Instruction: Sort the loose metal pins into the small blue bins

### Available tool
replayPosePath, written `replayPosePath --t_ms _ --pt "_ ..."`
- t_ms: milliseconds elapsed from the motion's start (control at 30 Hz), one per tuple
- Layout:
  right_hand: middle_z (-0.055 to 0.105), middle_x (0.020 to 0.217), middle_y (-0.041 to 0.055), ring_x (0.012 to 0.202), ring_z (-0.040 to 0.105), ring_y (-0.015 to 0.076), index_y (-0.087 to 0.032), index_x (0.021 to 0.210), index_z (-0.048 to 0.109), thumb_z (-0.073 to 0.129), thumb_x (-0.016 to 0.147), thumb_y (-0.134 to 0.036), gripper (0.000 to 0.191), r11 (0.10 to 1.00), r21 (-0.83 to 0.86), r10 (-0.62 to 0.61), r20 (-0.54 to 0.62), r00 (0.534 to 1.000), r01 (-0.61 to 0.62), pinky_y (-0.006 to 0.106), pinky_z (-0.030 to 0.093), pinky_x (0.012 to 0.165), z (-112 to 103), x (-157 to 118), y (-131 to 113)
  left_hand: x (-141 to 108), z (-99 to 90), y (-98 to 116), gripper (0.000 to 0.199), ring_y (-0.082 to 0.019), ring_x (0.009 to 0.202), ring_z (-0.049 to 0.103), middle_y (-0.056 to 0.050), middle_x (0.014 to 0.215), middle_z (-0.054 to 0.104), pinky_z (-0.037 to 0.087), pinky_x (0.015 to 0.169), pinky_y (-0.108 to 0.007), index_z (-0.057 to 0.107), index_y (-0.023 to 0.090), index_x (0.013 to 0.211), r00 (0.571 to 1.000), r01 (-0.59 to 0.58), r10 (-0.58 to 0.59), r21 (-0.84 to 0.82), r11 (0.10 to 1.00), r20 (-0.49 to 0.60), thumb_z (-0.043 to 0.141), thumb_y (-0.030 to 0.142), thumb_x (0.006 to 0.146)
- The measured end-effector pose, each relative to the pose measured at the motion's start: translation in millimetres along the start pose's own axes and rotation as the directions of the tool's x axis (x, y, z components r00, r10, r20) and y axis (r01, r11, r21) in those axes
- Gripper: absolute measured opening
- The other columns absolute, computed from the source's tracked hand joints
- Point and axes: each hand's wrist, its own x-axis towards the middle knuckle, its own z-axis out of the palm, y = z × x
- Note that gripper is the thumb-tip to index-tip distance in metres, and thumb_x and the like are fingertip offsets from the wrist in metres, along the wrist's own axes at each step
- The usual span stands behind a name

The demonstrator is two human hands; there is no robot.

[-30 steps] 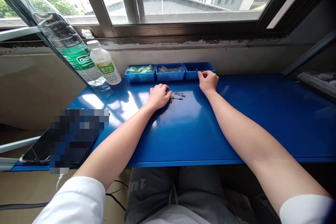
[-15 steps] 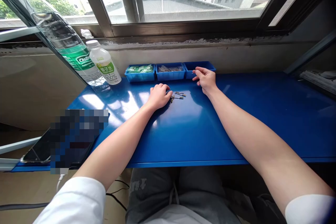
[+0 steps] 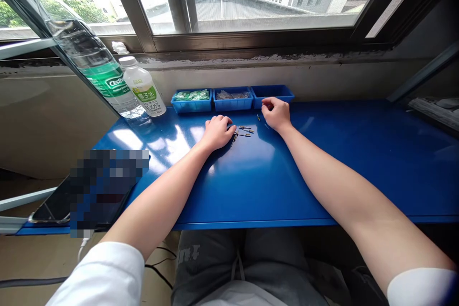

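My left hand [image 3: 217,133] rests palm down on the blue table [image 3: 308,186], fingers curled, holding nothing visible. Just right of it lie several small metal pins [image 3: 241,131]. My right hand [image 3: 276,114] hovers low in front of the rightmost blue bin [image 3: 271,96], fingers drawn together; anything between them is hidden. A single pin [image 3: 258,117] lies apart, just left of that hand. The middle blue bin [image 3: 233,103] holds clear bagged parts, and the left blue bin [image 3: 191,106] holds green-tinted packets.
A large water bottle [image 3: 103,74] and a smaller green-labelled bottle [image 3: 143,88] stand at the table's back left. A phone [image 3: 52,208] lies at the front left, beside a pixelated patch. A window sill runs behind the bins.
My right hand has moved down and toward me from the rightmost bin, its fingers closing. A single pin now lies on the table beside it. My left hand has not moved.
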Motion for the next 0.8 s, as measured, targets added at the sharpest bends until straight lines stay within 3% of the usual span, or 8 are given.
replayPosePath --t_ms 100,233,400,600,800 --pt "0.069 0.104 0.0113 0.102 0.059 0.0279 -0.015 0.097 0.070 0.052 0.079 -0.024 0.027 0.968 -0.229 -0.085 0.078 0.993 0.101 0.042 0.047 0.092 1.8 -4.4 -5.2 -0.2 -0.4 1.0 0.029 -0.030 0.108 0.052 -0.010 0.110 0.063 0.037 0.091 -0.047 0.060 0.021 0.098 1.000 0.002 -0.002 0.007 1.000 -0.005 0.042 0.041 0.089" --pt "0.069 0.107 0.0099 0.102 0.059 0.0283 -0.015 0.100 0.071 0.055 0.077 -0.029 0.031 0.928 -0.357 -0.021 0.243 0.970 0.110 0.041 0.046 0.092 4.8 -6.4 -5.8 -0.2 -1.1 1.7 0.029 -0.030 0.107 0.052 -0.010 0.109 0.063 0.037 0.091 -0.047 0.060 0.021 0.098 1.000 0.001 -0.001 0.008 1.000 0.004 0.042 0.042 0.089" --pt "0.069 0.106 0.0099 0.101 0.059 0.0292 -0.016 0.097 0.073 0.054 0.079 -0.031 0.030 0.906 -0.400 -0.008 0.308 0.952 0.137 0.042 0.046 0.090 5.0 -6.0 -4.1 0.0 -1.3 1.5 0.030 -0.029 0.108 0.051 -0.010 0.111 0.062 0.037 0.091 -0.047 0.060 0.020 0.099 1.000 0.001 -0.001 0.014 1.000 0.008 0.042 0.042 0.089" --pt "0.066 0.114 0.0138 0.110 0.056 0.0314 -0.013 0.109 0.068 0.052 0.082 -0.033 0.037 0.907 -0.408 -0.028 0.188 0.982 0.104 0.045 0.043 0.096 5.3 -7.3 -8.8 0.5 -0.5 1.3 0.030 -0.030 0.108 0.051 -0.010 0.110 0.063 0.037 0.091 -0.048 0.061 0.020 0.099 1.000 -0.003 0.003 0.021 1.000 0.003 0.043 0.042 0.089" --pt "0.064 0.119 0.0155 0.112 0.056 0.0316 -0.012 0.113 0.067 0.052 0.085 -0.043 0.044 0.895 -0.404 -0.030 0.365 0.931 0.187 0.044 0.043 0.097 9.3 -10.0 -8.4 0.5 0.8 0.4 0.030 -0.030 0.109 0.051 -0.010 0.110 0.062 0.037 0.091 -0.047 0.061 0.020 0.099 1.000 -0.005 0.005 0.024 1.000 0.001 0.043 0.042 0.089"
